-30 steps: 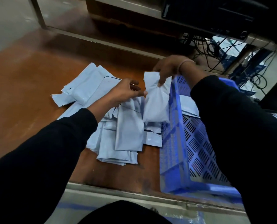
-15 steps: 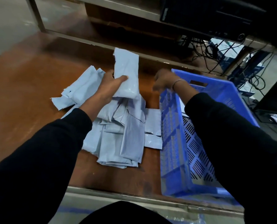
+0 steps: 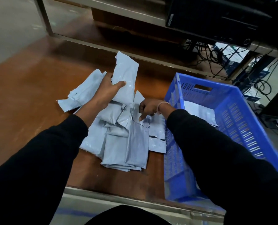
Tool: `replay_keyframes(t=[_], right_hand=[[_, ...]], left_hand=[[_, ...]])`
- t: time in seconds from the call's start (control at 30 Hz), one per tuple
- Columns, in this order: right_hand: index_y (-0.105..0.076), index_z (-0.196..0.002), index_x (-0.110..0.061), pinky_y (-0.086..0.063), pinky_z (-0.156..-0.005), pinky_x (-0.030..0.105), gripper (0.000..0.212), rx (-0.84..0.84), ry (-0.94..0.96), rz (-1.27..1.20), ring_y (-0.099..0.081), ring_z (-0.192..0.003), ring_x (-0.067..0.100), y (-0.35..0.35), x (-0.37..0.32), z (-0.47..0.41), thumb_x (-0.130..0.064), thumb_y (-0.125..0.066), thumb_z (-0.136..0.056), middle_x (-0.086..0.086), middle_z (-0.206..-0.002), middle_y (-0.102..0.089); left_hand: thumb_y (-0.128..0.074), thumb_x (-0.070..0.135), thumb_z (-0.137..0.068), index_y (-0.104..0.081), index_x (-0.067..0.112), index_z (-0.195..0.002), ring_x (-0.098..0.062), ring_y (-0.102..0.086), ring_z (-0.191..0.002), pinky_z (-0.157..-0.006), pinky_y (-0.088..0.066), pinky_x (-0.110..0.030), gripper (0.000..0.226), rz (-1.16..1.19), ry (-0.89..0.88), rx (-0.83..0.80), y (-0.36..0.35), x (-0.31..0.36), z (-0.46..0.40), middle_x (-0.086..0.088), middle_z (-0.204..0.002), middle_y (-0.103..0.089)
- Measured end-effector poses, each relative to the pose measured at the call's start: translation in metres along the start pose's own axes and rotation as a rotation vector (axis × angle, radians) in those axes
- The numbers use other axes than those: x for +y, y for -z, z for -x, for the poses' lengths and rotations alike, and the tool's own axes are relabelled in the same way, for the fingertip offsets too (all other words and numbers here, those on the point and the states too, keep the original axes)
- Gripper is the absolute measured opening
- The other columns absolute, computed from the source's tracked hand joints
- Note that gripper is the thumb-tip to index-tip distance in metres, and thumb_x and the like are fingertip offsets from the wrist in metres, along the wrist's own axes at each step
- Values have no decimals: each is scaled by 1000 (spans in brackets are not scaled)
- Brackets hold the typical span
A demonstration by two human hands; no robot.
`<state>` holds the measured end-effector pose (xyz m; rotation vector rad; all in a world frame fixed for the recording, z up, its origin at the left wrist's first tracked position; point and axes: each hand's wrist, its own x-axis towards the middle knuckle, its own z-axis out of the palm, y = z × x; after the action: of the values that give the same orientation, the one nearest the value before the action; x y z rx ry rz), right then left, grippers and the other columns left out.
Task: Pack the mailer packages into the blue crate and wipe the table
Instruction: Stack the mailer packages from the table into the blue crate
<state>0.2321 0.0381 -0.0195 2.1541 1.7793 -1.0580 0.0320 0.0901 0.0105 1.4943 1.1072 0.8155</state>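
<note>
A heap of pale grey mailer packages (image 3: 118, 143) lies on the brown table (image 3: 29, 98), just left of the blue crate (image 3: 232, 114). My left hand (image 3: 109, 90) holds one padded mailer (image 3: 127, 78) upright above the far side of the heap. My right hand (image 3: 148, 108) hangs low over the heap beside the crate's left wall, fingers curled with one fingertip pointing down onto a mailer; it grips nothing. Inside the crate lies at least one mailer (image 3: 198, 111), partly hidden by my right sleeve.
The crate stands at the table's right end, near the front edge. Behind the table runs a metal shelf frame (image 3: 102, 44) with a black computer case (image 3: 216, 18) and tangled cables (image 3: 216, 59). Bare table surface stretches to the left of the heap.
My right hand put its mailer into the crate and came back down over the heap. My left hand lifted another mailer off the heap and holds it upright.
</note>
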Motion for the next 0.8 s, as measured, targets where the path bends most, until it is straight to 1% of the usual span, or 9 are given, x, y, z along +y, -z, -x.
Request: replay_keyframes(t=[0.1,0.23,0.3,0.37,0.47,0.53,0.63,0.73,0.8], right_hand=[[-63,-77,-17,-42,-54,25,27,1,28,-81,-48,-64,19,11,6,5,-18,-89,-72,1,-71,-59],[-66,-88,-12,-46,-49,25,24,-47,131,-225,-52,-60,16,44,8,40,-2,-84,-76,2,-69,-62],[-69,-99,-11,-56,-69,34,27,-68,207,-271,-65,-76,20,63,11,61,-3,-83,-77,7,-82,-71],[-71,-104,-9,-51,-91,52,26,-107,292,-317,-66,-93,31,80,14,83,-2,-80,-81,23,-102,-72],[-69,-104,0,-42,-98,61,19,-101,412,-392,-57,-100,39,99,23,110,5,-70,-86,30,-106,-66],[-67,-102,1,-44,-96,53,17,-44,476,-517,-56,-99,36,107,27,122,9,-66,-87,24,-104,-64],[-69,-97,-5,-56,-82,33,16,103,488,-734,-67,-84,22,119,33,122,6,-67,-85,11,-92,-70],[-71,-98,-7,-52,-76,34,18,372,373,-762,-66,-82,22,128,45,107,0,-76,-82,15,-96,-70],[-71,-101,-3,-53,-73,36,22,525,285,-734,-64,-78,23,130,54,101,-1,-79,-81,17,-93,-68]], left_hand=[[-65,36,-99,-36,23,-147,-15,-52,-109,-85,-46,-29,58,16,-4,-11,0,0,0,5,-128,-50],[-65,41,-98,-36,24,-146,-17,-54,-116,-93,-50,-35,59,18,0,-25,-2,2,-3,2,-134,-52],[-66,42,-97,-38,26,-145,-20,-56,-119,-98,-52,-39,57,37,3,-40,-4,5,-4,0,-136,-53],[-65,41,-98,-40,27,-144,-22,-56,-121,-97,-53,-40,55,61,4,-63,-8,8,-6,0,-135,-55],[-62,40,-100,-39,27,-145,-21,-55,-122,-96,-51,-38,52,70,-22,-108,-15,17,-5,4,-134,-53],[-59,40,-102,-38,28,-147,-18,-53,-122,-97,-50,-36,52,84,-48,-147,-23,23,-3,8,-135,-52],[-55,35,-104,-47,23,-142,-17,-64,-108,-80,-53,-25,40,223,-29,-237,-38,32,3,3,-122,-64],[-49,47,-105,-60,20,-132,-32,-66,-118,-91,-55,-39,39,431,77,-333,-50,36,9,-7,-121,-72],[-38,57,-105,-66,20,-126,-31,-71,-111,-86,-59,-40,51,544,131,-437,-52,41,15,-7,-115,-75]])
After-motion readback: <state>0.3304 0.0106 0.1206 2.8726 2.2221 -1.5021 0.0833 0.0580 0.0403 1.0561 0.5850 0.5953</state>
